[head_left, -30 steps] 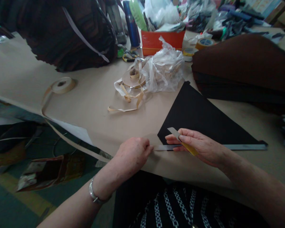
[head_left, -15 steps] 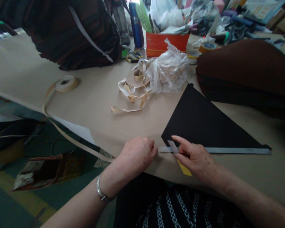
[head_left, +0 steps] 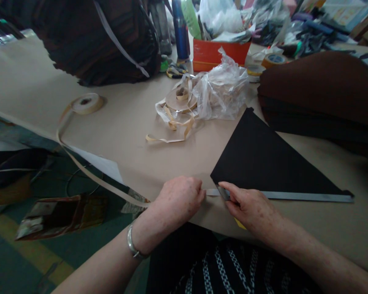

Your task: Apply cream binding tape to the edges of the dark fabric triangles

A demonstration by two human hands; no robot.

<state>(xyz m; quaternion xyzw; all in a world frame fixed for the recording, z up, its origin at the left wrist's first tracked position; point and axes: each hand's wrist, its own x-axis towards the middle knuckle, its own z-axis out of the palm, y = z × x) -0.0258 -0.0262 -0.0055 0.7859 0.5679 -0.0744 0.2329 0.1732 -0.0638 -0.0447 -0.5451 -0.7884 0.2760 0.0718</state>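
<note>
Leftward, open table point(head_left: 171, 160) beside panel point(head_left: 262, 159) edge

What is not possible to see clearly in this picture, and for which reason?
Head view:
How the left hand grips the pale strip: its own back hides this.
Most of the yellow handle: covered by the right hand.
Right end of the brown-topped stack: cut off by the picture's edge.
Contents of the clear plastic bag: blurred behind creased plastic.

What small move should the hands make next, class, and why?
Probably draw the blade across the tape near the black piece's left corner: the right hand holds the blade there, while the left hand grips the tape beyond that corner.
</note>
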